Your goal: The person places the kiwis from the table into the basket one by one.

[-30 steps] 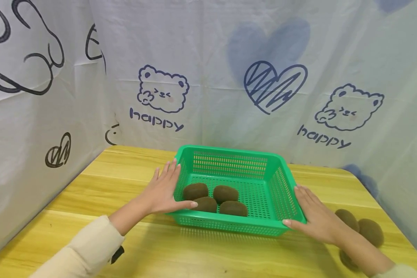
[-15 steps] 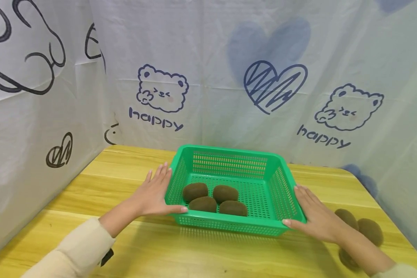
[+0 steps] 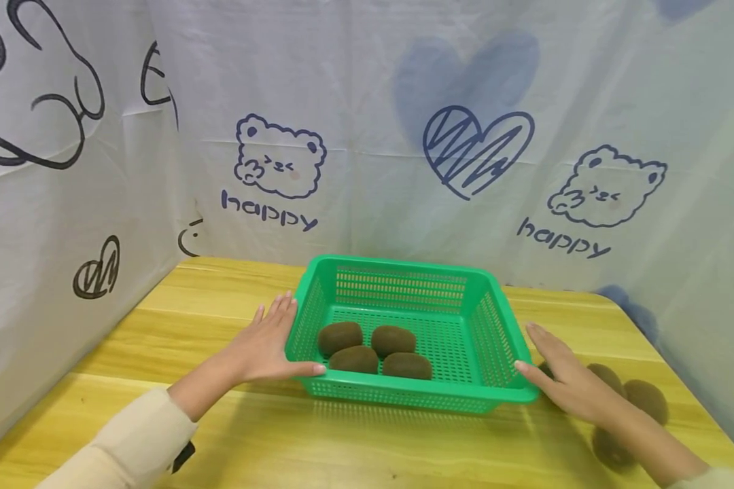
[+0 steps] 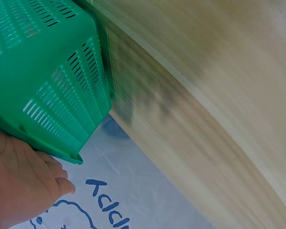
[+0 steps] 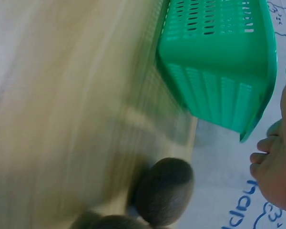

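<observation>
A green plastic basket [image 3: 404,387] with slotted walls stands on the table, and several brown kiwis [image 3: 340,338] lie in its front left part. Along the basket's left side, my left hand [image 3: 263,350] rests with straight fingers at the rim and the thumb at the front left corner. My right hand [image 3: 571,384] hovers just off the right rim, fingers extended and holding nothing. Under and behind it, several more kiwis [image 3: 647,401] sit on the table, partly hidden by hand and forearm. The right wrist view shows a kiwi [image 5: 167,193] below the hand, apart from the basket.
The wood-grain table [image 3: 269,441] runs back to a white curtain [image 3: 367,204] printed with hearts and bears. Another stretch of curtain [image 3: 141,176] hangs along the left side.
My left hand has shifted left, its fingers drawing back to the basket's outer edge. My right hand has come off the right rim, uncovering part of another kiwi. The basket stays about in place.
</observation>
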Action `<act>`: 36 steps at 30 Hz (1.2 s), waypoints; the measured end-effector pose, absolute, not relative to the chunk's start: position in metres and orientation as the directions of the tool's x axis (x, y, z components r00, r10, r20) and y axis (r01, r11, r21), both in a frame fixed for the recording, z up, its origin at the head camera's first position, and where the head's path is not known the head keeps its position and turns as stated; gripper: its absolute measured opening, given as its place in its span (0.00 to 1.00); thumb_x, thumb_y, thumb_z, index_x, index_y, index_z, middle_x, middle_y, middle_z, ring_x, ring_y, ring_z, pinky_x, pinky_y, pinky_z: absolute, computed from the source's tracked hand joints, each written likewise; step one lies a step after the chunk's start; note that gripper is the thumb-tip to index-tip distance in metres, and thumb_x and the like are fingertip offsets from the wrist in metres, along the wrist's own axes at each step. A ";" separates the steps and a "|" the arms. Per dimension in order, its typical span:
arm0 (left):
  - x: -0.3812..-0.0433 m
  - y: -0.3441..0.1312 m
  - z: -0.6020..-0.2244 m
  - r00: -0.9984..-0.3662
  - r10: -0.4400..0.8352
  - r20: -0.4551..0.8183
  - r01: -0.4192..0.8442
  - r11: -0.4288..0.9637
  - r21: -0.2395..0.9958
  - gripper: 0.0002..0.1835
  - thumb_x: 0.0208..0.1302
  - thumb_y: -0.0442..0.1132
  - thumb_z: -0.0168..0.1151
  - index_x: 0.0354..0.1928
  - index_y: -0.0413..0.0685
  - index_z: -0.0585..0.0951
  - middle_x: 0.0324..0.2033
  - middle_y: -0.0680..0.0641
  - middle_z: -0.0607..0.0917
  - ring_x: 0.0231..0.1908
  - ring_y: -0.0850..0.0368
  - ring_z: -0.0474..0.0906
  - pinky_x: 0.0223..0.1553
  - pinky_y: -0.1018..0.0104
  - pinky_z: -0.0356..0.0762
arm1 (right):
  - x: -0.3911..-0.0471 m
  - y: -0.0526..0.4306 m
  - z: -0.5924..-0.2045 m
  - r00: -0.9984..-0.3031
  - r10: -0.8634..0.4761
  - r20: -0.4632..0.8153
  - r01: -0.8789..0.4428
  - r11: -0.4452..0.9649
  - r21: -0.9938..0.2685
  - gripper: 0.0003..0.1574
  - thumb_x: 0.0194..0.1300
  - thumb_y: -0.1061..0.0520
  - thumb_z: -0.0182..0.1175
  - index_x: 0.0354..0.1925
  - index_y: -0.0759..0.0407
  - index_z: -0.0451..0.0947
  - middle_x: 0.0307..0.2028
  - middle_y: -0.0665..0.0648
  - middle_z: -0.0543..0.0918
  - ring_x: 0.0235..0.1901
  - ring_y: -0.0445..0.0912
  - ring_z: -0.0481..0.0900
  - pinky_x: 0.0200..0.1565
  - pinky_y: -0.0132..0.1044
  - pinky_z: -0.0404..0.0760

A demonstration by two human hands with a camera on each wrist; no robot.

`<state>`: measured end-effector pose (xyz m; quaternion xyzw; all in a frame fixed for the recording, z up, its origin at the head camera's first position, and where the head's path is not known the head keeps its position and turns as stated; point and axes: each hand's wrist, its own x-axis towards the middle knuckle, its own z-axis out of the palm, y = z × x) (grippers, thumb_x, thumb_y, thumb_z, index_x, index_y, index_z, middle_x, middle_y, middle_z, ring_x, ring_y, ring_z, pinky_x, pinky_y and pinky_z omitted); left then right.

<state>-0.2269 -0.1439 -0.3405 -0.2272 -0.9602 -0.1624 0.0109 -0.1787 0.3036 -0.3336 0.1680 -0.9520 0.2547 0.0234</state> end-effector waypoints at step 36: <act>-0.226 -0.143 -0.340 -0.901 0.426 0.080 0.429 0.848 0.312 0.62 0.47 0.72 0.57 0.69 0.29 0.49 0.71 0.32 0.46 0.71 0.36 0.41 0.70 0.42 0.43 | -0.172 0.349 -0.383 -0.981 0.028 0.190 -0.039 0.939 -0.342 0.40 0.52 0.52 0.67 0.56 0.76 0.69 0.49 0.80 0.74 0.46 0.74 0.71 0.43 0.63 0.75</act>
